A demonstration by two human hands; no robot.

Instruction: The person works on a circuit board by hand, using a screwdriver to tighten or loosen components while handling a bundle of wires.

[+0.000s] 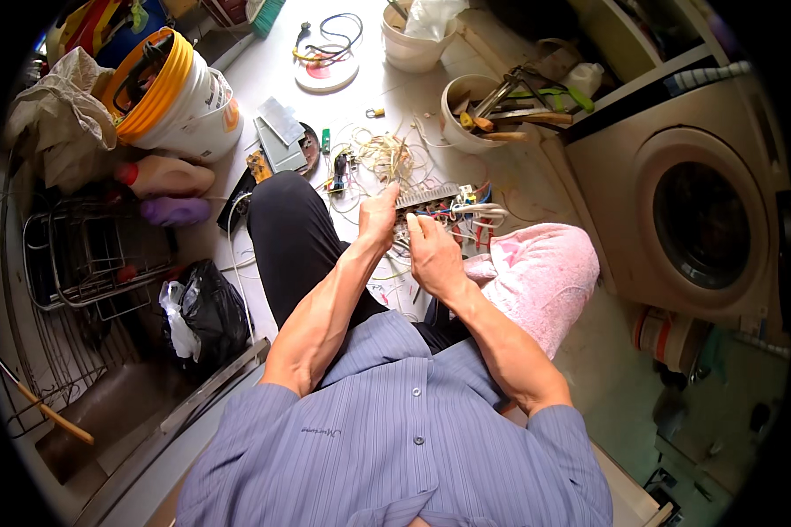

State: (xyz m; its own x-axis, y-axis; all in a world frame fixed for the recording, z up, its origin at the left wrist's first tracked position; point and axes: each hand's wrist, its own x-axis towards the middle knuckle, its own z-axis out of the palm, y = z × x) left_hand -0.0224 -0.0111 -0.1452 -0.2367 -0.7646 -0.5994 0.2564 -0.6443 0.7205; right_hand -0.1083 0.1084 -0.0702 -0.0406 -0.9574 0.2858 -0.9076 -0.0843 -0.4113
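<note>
Between my knees is a circuit board with a grey ribbed strip along its far edge and coloured wires. My left hand is closed on its left end, thumb up along the side. Close to the board's near edge, my right hand is closed with its fingertips pinched together; whatever is in them is too small to make out. A bundle of white cable hangs off the right end of the board. Beyond my hands lies a tangle of thin pale wires on the floor.
A pink towel covers my right knee. Ahead stand a white bucket of hand tools and a tape-like roll. Flat grey metal pieces lie ahead left. A washing machine is at right, an orange-rimmed bucket at left.
</note>
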